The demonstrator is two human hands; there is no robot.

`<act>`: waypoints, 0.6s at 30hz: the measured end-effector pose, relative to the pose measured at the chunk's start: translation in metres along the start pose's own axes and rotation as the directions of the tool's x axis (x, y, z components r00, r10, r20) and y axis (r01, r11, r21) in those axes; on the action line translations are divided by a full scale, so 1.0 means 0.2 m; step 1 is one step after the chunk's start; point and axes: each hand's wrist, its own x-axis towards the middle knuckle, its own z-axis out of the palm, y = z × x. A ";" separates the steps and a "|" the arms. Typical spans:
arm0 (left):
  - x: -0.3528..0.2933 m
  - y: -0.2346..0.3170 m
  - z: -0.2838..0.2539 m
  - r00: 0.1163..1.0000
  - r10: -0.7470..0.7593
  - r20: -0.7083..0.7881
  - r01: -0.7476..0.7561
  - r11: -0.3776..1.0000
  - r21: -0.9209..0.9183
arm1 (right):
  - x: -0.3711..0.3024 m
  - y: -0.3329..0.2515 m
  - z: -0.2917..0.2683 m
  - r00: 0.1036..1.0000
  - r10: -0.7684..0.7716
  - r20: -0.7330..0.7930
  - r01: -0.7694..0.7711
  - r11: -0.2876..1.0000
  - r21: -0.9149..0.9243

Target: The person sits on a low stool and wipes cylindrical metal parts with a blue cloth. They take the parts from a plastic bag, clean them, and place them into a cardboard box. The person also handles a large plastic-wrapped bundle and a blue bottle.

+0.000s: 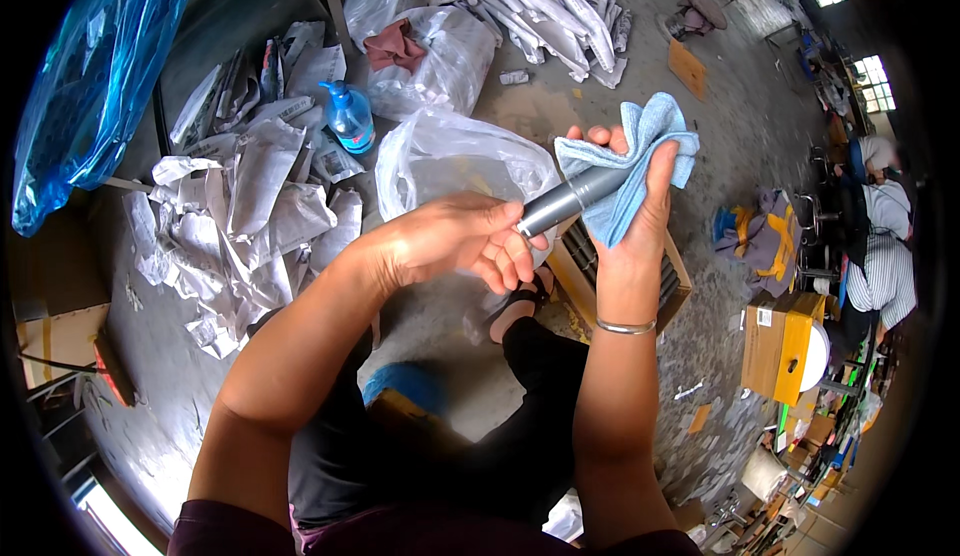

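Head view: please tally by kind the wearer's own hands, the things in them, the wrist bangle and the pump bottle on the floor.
Left hand and right hand: 2
Grey tube: 1
Light blue cloth: 1
Bangle: 1
Blue pump bottle: 1
Total: 6

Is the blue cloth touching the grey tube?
Touching. The head view shows the right hand holding the blue cloth against the grey tube, its folds over one end.

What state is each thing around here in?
Grey cylinder: tilted, held by left hand and right hand
Blue cloth: bunched against the cylinder
Pump bottle: upright
Cardboard box: open, holding dark cylinders
Clear bag: open
Newspaper heap: crumpled
Paper rolls: piled
Reddish cloth: crumpled
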 end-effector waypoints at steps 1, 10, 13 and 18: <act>0.00 -0.01 0.00 1.000 0.021 0.009 -0.021 1.000 -0.011 | 0.01 0.00 0.00 1.000 -0.001 0.008 0.001 0.999 0.037; 0.03 -0.03 0.02 0.971 0.211 -0.114 -0.181 0.957 0.229 | 0.01 0.01 0.03 0.998 -0.040 -0.048 0.047 0.989 0.138; 0.03 -0.01 0.06 0.936 0.292 -0.197 -0.188 0.888 0.420 | 0.02 0.05 0.02 0.994 -0.030 -0.105 0.046 0.988 0.145; 0.04 -0.05 0.08 0.835 0.452 -0.314 -0.221 0.798 0.560 | 0.00 0.07 0.08 0.991 -0.009 -0.130 0.010 1.000 0.011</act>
